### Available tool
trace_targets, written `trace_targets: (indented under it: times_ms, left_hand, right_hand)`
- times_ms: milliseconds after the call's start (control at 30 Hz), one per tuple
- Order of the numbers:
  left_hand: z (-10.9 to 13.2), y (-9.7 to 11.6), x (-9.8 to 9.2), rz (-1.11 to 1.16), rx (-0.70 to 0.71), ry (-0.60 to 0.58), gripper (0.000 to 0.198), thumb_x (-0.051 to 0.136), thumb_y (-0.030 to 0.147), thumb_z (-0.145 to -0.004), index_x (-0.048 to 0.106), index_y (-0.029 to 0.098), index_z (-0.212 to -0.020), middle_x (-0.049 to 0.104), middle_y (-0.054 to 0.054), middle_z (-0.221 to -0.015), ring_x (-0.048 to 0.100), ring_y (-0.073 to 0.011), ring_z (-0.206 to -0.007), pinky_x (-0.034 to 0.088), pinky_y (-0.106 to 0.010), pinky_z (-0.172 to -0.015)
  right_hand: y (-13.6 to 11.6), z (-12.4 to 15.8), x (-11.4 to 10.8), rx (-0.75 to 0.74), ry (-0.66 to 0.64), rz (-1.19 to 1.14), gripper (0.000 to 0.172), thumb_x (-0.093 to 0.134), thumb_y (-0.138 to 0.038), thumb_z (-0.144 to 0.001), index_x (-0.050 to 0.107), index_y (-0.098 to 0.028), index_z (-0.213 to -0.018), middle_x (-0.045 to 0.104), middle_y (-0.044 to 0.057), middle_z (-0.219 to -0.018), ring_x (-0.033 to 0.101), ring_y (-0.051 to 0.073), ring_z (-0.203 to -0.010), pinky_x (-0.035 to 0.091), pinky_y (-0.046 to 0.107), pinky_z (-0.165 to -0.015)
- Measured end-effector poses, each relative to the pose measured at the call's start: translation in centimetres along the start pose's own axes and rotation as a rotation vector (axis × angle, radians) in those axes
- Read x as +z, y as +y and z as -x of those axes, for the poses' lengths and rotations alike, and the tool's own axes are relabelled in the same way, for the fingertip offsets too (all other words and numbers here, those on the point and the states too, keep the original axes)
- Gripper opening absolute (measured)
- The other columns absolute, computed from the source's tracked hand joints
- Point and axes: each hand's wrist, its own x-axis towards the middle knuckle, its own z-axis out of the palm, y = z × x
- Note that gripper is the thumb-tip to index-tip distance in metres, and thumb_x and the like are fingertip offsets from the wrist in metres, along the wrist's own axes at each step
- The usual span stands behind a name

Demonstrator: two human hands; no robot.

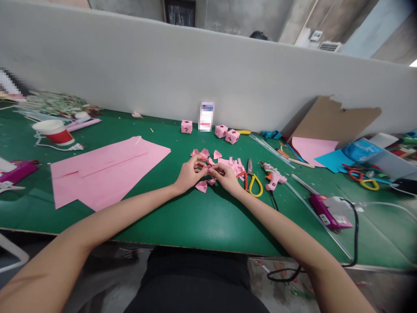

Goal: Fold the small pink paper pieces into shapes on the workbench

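Left hand (192,172) and right hand (226,175): fingertips nearly together, pinching a small pink piece (209,170) between them.

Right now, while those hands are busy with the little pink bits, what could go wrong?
The right hand is close to the scissors, so it might bump them. The glue gun lies a bit farther over and could burn if it's hot, which I can't tell. Loose pink pieces might get knocked away.

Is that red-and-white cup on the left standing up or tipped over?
Standing up: the cup has its wide rim on top and its narrower end down on the green table.
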Motion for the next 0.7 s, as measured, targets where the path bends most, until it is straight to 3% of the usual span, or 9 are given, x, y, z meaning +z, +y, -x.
trace_targets:
  times_ms: [233, 433, 600, 700]
  left_hand:
    - [0.1, 0.0, 0.1, 0.004, 0.010, -0.020, 0.030, 0.067, 0.029, -0.080, 0.051, 0.017, -0.102, 0.071, -0.006, -0.088, 0.071, -0.0170, -0.078, 0.058, -0.028, -0.068]
    - [-0.3, -0.6, 0.0, -0.016, -0.011, 0.048, 0.030, 0.069, 0.030, -0.079, 0.053, 0.016, -0.100, 0.071, -0.006, -0.086, 0.070, -0.0172, -0.079, 0.057, -0.029, -0.072]
    - [0.0, -0.6, 0.1, -0.113, 0.058, 0.053, 0.025, 0.066, 0.025, -0.081, 0.053, 0.017, -0.101, 0.070, -0.004, -0.085, 0.069, -0.0155, -0.076, 0.056, -0.026, -0.067]
    - [0.4, -0.6, 0.2, -0.221, 0.150, 0.038, 0.026, 0.064, 0.021, -0.082, 0.053, 0.019, -0.105, 0.071, -0.002, -0.086, 0.069, -0.0151, -0.078, 0.055, -0.028, -0.072]
  right_hand:
    - [0.0, 0.1, 0.0, -0.027, -0.009, 0.009, 0.034, 0.063, -0.052, -0.083, 0.058, -0.019, -0.076, 0.061, 0.001, -0.072, 0.053, 0.013, -0.061, 0.042, 0.025, -0.056]
    - [-0.1, 0.0, -0.1, 0.003, 0.001, -0.036, 0.034, 0.052, -0.051, -0.089, 0.061, -0.018, -0.082, 0.063, 0.002, -0.073, 0.058, 0.014, -0.065, 0.047, 0.026, -0.060]
    - [-0.3, 0.7, 0.3, -0.098, 0.142, 0.257, 0.021, 0.060, -0.038, -0.085, 0.065, -0.019, -0.087, 0.069, 0.004, -0.079, 0.061, 0.015, -0.066, 0.047, 0.026, -0.060]
    - [-0.5, 1.0, 0.5, -0.158, 0.161, 0.423, 0.015, 0.058, -0.032, -0.085, 0.065, -0.019, -0.083, 0.070, 0.003, -0.077, 0.061, 0.015, -0.065, 0.046, 0.027, -0.062]
